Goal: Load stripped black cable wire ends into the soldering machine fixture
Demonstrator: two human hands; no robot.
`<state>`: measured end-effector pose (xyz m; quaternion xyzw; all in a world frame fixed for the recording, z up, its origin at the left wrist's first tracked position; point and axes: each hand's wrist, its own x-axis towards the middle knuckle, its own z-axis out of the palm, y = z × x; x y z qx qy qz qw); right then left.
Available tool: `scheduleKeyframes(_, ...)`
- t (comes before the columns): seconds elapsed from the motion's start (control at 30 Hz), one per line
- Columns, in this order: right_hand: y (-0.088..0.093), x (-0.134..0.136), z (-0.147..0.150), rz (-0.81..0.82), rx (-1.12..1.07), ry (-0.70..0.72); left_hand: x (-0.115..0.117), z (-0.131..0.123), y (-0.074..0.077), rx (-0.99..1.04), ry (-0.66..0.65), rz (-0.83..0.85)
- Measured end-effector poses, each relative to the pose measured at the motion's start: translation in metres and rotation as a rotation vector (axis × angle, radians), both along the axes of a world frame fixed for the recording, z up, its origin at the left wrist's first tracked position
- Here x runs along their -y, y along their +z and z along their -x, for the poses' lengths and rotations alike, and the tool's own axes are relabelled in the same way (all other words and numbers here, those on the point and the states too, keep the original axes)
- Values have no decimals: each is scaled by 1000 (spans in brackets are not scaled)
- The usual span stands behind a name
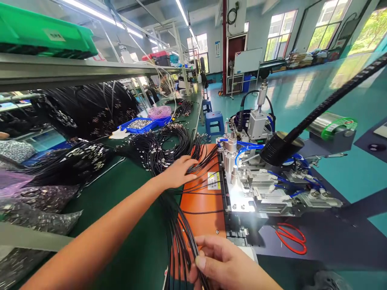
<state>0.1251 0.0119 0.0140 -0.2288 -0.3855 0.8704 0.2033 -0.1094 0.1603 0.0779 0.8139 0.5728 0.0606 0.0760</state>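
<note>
Right hand [222, 257] has thumb and fingers closed round a bunch of black cables [191, 238] at the near end of the orange plate [207, 223]. Left hand [178, 173] is spread pretty wide, palm down over cables at the plate's left edge, can't tell if it's gripping any. More cables pile up on the green surface [133, 233] beyond the plate's far left. Machine's [242, 201] just right of the plate, red scissors [292, 238] further right.
</note>
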Motion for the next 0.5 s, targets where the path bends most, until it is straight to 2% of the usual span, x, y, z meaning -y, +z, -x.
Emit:
scheduleKeyframes(0.1,-2,-7,-7,-57,-72,46,-51,-6,-26,-84,-124,48)
scheduleKeyframes(0.17,-4,-11,-10,-93,-111,66,-70,-3,-36,-122,-185,57)
scheduleKeyframes(0.33,-10,-14,-10,-25,-169,61,-86,11,-43,-154,-328,13)
scheduleKeyframes(0.4,-12,-14,-9,26,-194,48,-90,12,-46,-157,-320,-36)
scheduleKeyframes(0.5,-15,-13,-8,96,-214,66,-107,9,-54,-167,-242,-116)
